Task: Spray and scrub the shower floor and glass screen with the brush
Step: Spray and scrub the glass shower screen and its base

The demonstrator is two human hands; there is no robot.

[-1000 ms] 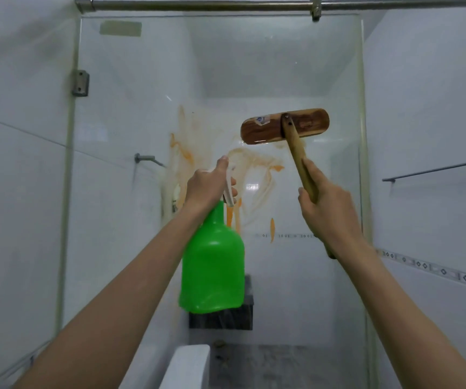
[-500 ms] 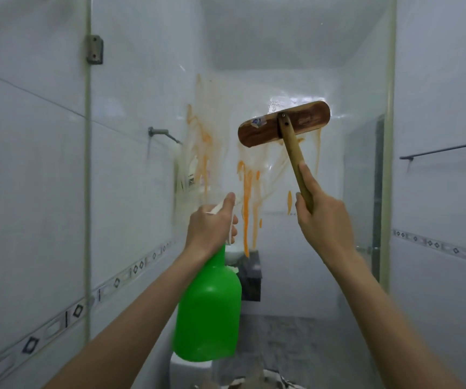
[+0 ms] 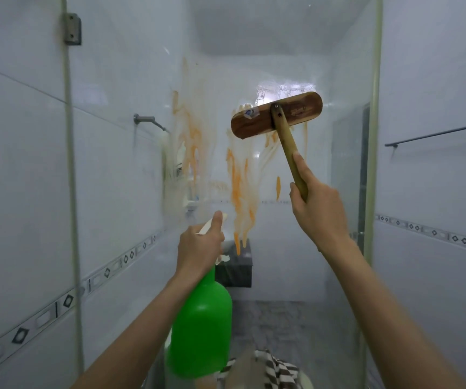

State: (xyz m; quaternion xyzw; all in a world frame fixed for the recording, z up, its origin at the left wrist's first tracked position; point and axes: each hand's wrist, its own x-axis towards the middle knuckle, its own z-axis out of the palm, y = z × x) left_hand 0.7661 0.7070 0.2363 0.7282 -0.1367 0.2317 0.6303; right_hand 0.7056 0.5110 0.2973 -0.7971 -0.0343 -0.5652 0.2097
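Standing tall and wide in front of the person is the glass screen (image 3: 130,80); behind the glass, low down, is the grey shower floor (image 3: 282,324); orange streaks (image 3: 236,186) run down the middle of the glass; in front of the glass, near its bottom, is a green spray bottle (image 3: 201,327), and the left hand (image 3: 199,248) grips its white top with fingers curled round it; the brush (image 3: 276,115) has its wooden head against the glass high up, tilted with the right end higher; the right hand (image 3: 319,211) is wrapped tight round the brush handle, just under the head; a small metal hinge (image 3: 72,28) sits on the glass's top left edge.
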